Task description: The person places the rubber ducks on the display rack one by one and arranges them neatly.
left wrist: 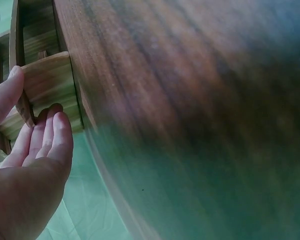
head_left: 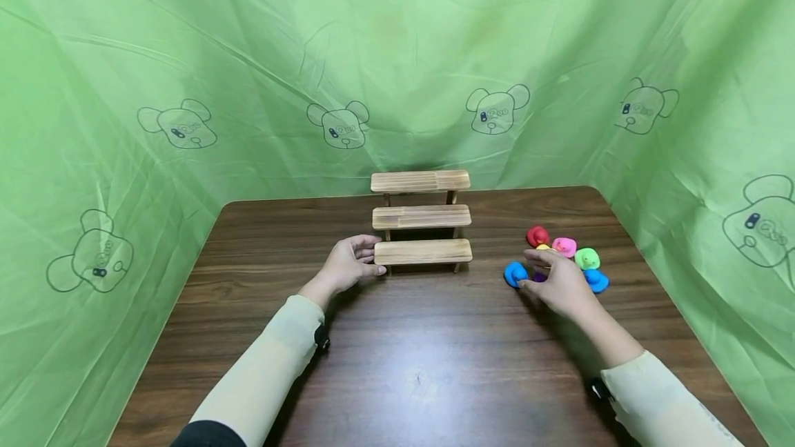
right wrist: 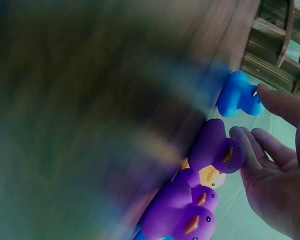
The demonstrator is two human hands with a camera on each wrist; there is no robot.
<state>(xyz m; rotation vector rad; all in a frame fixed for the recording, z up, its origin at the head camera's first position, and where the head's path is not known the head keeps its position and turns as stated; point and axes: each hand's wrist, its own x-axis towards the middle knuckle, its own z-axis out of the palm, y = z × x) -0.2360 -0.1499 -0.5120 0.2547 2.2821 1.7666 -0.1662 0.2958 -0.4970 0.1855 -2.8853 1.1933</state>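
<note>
A three-step wooden display stand (head_left: 422,252) stands at the table's far middle. My left hand (head_left: 349,264) holds the left end of its lowest step, thumb on one side and fingers on the other, as the left wrist view shows. At the right, my right hand (head_left: 562,285) reaches over a cluster of small rubber ducks, fingers and thumb spread apart. Its thumb tip is right at the head of a blue duck (right wrist: 234,94); its fingertips lie beside a purple duck (right wrist: 207,142). The palm hides part of the cluster in the head view.
Around the right hand lie a red duck (head_left: 537,236), a pink duck (head_left: 564,247), a green duck (head_left: 586,259) and a second blue duck (head_left: 596,281). More purple ducks (right wrist: 170,210) show in the right wrist view. Green cloth (head_left: 410,54) walls the wooden table (head_left: 410,357) behind and at the sides.
</note>
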